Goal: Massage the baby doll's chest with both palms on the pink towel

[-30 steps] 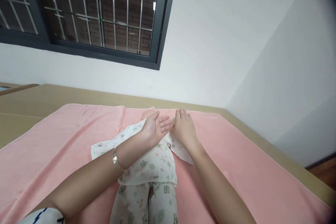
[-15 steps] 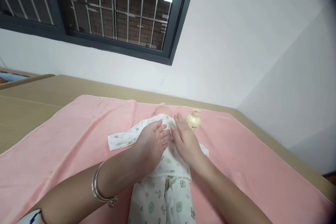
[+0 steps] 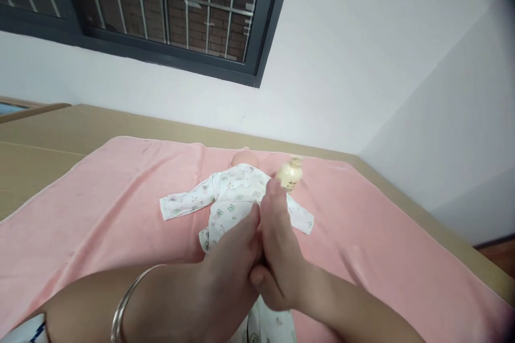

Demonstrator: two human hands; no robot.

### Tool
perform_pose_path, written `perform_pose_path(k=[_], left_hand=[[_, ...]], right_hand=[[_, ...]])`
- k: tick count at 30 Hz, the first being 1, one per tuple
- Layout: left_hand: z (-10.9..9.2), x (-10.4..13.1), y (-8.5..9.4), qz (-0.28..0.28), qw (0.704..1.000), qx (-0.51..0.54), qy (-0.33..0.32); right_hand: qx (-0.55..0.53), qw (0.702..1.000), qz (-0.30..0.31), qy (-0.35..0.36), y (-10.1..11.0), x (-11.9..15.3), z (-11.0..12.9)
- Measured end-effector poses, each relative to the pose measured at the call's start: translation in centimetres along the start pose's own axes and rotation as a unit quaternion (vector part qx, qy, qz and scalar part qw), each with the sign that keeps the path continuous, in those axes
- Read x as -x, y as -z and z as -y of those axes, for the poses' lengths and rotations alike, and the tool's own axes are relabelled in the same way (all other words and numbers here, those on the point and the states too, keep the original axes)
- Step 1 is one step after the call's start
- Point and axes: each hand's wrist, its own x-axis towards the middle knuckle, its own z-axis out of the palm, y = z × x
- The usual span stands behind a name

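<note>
My left hand (image 3: 235, 265) and my right hand (image 3: 279, 241) meet palm to palm above a doll (image 3: 244, 158) in a white printed top (image 3: 237, 193). The right fingers are straight and point away from me; the left fingers are partly hidden behind the right palm. No object shows between them. Both sleeves of the top lie spread out to the sides. Below my hands, part of the white printed trousers (image 3: 276, 324) shows. A cream-coloured bottle (image 3: 290, 172) with a face drawn on it is just beyond my right fingertips.
A pink blanket (image 3: 132, 203) with some creases lies under the doll on a wooden surface (image 3: 48, 131). Behind it rises a white wall (image 3: 322, 64) with a dark-framed, barred window (image 3: 173, 5). Another wall meets it at the right.
My hands were apart, the left palm turned up; now they have come together and are nearer to me. More of the doll's top and its right-side sleeve shows. The view has shifted slightly.
</note>
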Motion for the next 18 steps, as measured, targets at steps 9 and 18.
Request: perform_pose_path(k=[9, 18], left_hand=[[-1.0, -0.7, 0.2, -0.028, 0.998, 0.045, 0.023], [-0.5, -1.5, -0.4, -0.063, 0.996, 0.051, -0.038]], right_hand=[[0.033, 0.999, 0.003, 0.022, -0.2, -1.0, -0.8], [0.004, 0.999, 0.039, 0.011, -0.7, -1.2, -1.8]])
